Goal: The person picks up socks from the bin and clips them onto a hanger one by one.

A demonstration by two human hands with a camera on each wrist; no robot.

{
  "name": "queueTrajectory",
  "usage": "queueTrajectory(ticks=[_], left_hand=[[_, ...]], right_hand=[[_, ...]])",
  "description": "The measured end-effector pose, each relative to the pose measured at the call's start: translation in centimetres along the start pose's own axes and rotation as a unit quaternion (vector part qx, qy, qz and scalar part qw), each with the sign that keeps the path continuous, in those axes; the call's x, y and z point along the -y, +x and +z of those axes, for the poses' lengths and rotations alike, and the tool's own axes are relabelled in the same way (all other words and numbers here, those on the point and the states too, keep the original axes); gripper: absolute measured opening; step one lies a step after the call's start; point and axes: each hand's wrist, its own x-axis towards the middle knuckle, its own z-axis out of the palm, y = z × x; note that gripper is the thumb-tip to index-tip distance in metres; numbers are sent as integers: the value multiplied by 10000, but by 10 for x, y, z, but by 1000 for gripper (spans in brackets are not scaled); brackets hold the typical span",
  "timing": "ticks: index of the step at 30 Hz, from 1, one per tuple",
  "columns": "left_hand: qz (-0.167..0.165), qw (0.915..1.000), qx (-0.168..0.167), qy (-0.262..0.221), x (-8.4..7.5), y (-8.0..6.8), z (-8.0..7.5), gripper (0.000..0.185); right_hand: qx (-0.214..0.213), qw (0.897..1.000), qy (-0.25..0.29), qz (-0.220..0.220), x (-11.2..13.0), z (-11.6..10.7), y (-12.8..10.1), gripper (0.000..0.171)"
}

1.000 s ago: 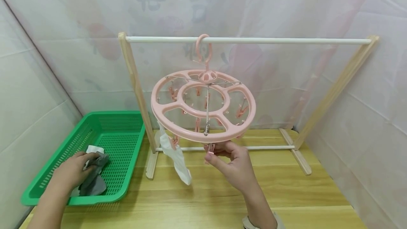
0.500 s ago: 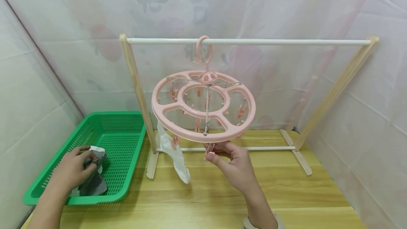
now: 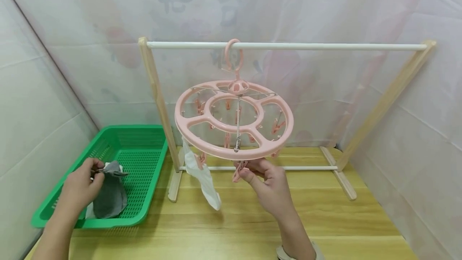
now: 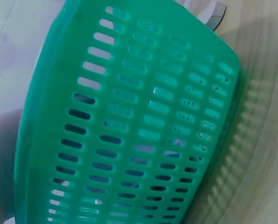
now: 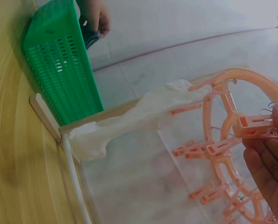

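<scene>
My left hand [image 3: 80,185] pinches the top of a grey sock [image 3: 111,198] at the left of the head view. The sock hangs down inside the green basket [image 3: 155,187], with a bit of white cloth [image 3: 90,210] behind it. My right hand [image 3: 271,185] holds a pink clothespin [image 5: 255,127] between thumb and fingers, under the front rim of a round pink drying hanger [image 3: 231,153]. A white sock [image 3: 203,181] dangles from the hanger's left side. In the left wrist view the basket's slotted wall hides the held sock.
The hanger hooks over the white bar [image 3: 325,46] of a wooden-legged rack [image 3: 388,101]. Several other clothespins [image 3: 278,125] hang below the ring. Basket and rack stand on a wood-grain table [image 3: 252,236], with pale cloth walls [image 3: 306,7] around.
My left hand has lifted the grey sock's end, and more of the sock now hangs straight below the fingers. My right hand stays on the clothespin, which has tilted a little.
</scene>
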Motion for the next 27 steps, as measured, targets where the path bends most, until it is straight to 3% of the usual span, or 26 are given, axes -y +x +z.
queueTrajectory(ticks=[6, 11, 18, 27], left_hand=[[-562, 9951, 516, -631, -7, 4, -2, 33], [-654, 9886, 673, -1174, -15, 4, -1, 29], [-254, 9878, 186, -1523, -27, 4, 4, 24], [-171, 9776, -442, -2053, -53, 3, 2, 31]], right_hand=[[-40, 10000, -21, 57, 1, -1, 1, 17], [-100, 9997, -155, 143, 2, -1, -1, 16], [-7, 9999, -80, 62, 1, -1, 0, 17], [-60, 9998, 142, 122, 1, 1, -1, 20]])
